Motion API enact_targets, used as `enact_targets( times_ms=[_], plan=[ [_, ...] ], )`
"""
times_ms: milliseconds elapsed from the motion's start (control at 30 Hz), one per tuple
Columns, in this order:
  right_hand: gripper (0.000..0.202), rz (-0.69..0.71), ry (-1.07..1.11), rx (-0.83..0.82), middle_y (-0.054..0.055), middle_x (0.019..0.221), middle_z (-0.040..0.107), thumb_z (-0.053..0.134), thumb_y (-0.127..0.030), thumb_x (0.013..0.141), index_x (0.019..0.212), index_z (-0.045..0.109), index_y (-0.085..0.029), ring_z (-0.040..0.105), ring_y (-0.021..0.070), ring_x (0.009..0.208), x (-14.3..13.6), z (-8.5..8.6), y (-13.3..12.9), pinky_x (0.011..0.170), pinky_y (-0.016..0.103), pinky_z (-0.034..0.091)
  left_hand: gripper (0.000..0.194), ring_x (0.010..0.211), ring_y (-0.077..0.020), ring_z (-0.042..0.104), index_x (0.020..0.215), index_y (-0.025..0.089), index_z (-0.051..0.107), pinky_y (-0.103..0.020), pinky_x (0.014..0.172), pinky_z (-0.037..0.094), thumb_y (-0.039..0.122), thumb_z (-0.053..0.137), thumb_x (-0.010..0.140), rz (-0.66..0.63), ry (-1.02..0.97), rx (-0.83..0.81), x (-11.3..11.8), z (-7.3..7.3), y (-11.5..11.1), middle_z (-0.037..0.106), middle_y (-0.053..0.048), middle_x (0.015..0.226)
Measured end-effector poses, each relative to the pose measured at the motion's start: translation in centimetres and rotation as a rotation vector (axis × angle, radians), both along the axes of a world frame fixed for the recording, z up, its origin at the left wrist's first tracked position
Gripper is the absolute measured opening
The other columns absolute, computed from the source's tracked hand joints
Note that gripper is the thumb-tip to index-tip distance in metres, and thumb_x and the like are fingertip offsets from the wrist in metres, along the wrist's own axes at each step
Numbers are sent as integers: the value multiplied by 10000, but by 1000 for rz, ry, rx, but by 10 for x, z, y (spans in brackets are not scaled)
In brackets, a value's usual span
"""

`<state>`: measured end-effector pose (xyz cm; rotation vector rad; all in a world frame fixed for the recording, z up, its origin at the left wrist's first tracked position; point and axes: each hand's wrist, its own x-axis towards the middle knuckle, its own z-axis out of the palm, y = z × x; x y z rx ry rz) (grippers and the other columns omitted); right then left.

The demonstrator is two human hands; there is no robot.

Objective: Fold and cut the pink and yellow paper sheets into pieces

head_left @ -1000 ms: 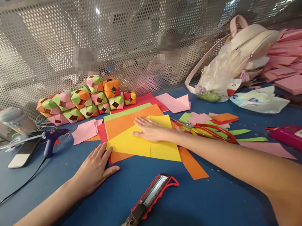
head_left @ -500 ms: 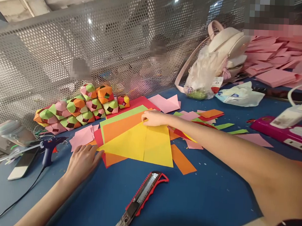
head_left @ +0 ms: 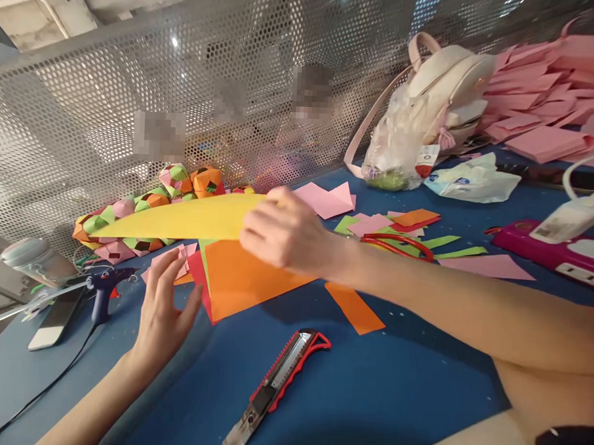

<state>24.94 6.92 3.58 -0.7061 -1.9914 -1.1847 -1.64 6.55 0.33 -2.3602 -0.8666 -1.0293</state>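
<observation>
My right hand (head_left: 284,232) is closed on a sheet of yellow paper (head_left: 189,219), raised above the stack and curving out to the left. Below it lies a sheet of orange paper (head_left: 249,286), with edges of green and red paper (head_left: 200,277) showing at its left. My left hand (head_left: 168,302), fingers apart and holding nothing, hovers left of the stack. A red-edged utility knife (head_left: 280,386) rests on the blue table (head_left: 392,391) in front, its blade toward me. Behind the yellow sheet, folded paper balls (head_left: 123,208) are partly hidden.
At left are a glue gun (head_left: 104,289), a phone (head_left: 56,323) and a lidded cup (head_left: 37,260). Red-handled scissors (head_left: 399,243) lie among paper scraps on the right. A backpack (head_left: 450,85), a tissue pack (head_left: 473,181) and a magenta power strip (head_left: 546,256) stand beyond.
My right hand has lifted the yellow sheet off the stack, uncovering the orange one. My left hand has come off the paper's corner and its fingers have spread.
</observation>
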Motion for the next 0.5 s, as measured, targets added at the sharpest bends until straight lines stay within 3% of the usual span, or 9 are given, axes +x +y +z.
enact_targets(
  times_ms=[100, 200, 333, 400, 500],
  plan=[
    [294, 10, -132, -92, 19, 669, 581, 441, -54, 896, 687, 613, -171, 476, 157, 643, -26, -26, -7, 723, 351, 312, 603, 1181, -300, 544, 1376, 207, 376, -426, 882, 547, 160, 647, 840, -65, 67, 105, 10, -12, -7, 464, -195, 1337],
    [279, 28, -158, -228, 27, 664, 587, 447, -29, 872, 687, 616, -152, 494, 159, 631, -41, -46, -7, 701, 346, 310, 454, 977, -231, 627, 1305, 190, 444, -346, 777, 566, 140, 588, 878, -91, 214, 43, 15, -26, -7, 585, -155, 1187],
    [255, 44, -211, -466, 45, 709, 624, 440, -1, 855, 744, 626, -136, 513, 156, 647, -40, -52, -4, 701, 339, 301, 170, 795, -171, 625, 1075, 179, 551, -274, 679, 536, 116, 503, 925, -161, 235, -131, 12, -39, 3, 658, -59, 884],
    [224, 50, -230, -568, 45, 712, 630, 459, -10, 848, 770, 631, -133, 518, 156, 649, -37, -53, -2, 697, 337, 295, 112, 796, -169, 626, 1007, 179, 568, -272, 681, 533, 132, 502, 930, -145, 219, -160, 9, -44, 8, 655, -55, 878],
    [206, 73, -234, -618, 38, 697, 628, 477, -37, 848, 753, 630, -139, 513, 151, 628, -37, -55, 0, 685, 335, 287, 151, 875, -190, 637, 1067, 164, 569, -293, 737, 542, 186, 542, 920, -114, 196, -158, 9, -47, 11, 657, -86, 968]
  ],
)
